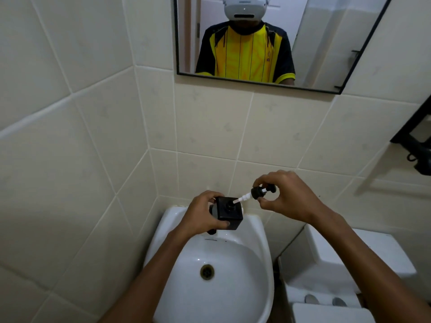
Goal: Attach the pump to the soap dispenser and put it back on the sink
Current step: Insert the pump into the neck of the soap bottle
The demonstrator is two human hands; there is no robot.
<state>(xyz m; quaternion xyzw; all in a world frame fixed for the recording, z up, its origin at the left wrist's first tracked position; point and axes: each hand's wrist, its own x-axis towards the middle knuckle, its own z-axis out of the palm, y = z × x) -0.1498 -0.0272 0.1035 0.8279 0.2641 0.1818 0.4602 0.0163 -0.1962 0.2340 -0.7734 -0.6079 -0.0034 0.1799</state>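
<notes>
A square black soap dispenser bottle [229, 213] is held above the back rim of the white sink [261, 264] by my left hand [201, 216], which grips its left side. My right hand [286, 195] pinches the black pump [257, 193] by its head. The pump is tilted, and its white tube slants down to the left with its tip in the bottle's round neck opening. The pump's collar sits apart from the neck, up and to the right of it.
A dark tap [211, 231] peeks out under the bottle at the sink's back. A white toilet cistern [349, 259] stands right of the sink. A mirror [279, 43] hangs on the tiled wall above. A black rack [417, 141] juts from the right wall.
</notes>
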